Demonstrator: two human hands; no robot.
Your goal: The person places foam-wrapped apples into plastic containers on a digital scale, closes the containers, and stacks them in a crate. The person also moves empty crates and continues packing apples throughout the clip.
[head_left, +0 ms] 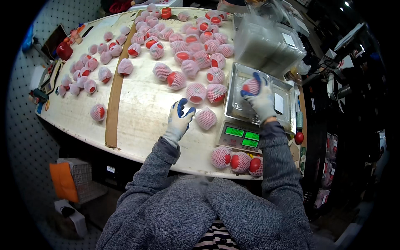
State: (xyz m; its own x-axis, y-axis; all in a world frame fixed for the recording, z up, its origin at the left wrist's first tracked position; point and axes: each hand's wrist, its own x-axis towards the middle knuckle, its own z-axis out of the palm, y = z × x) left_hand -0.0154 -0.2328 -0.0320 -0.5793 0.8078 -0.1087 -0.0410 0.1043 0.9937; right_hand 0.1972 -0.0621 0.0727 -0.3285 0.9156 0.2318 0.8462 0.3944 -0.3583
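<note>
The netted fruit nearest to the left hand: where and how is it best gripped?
Probably around its widest middle, from the left: the netted fruit is rounded, the scale stands close on its right, and the open left hand is at its left.

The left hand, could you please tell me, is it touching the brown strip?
Apart: the head view plainly shows pale tabletop between the left hand and the brown strip.

Free tabletop (143, 106) left of netted fruit (196, 92)

Red fruit (250, 86), pink-netted, over scale tray (236, 100)
</note>
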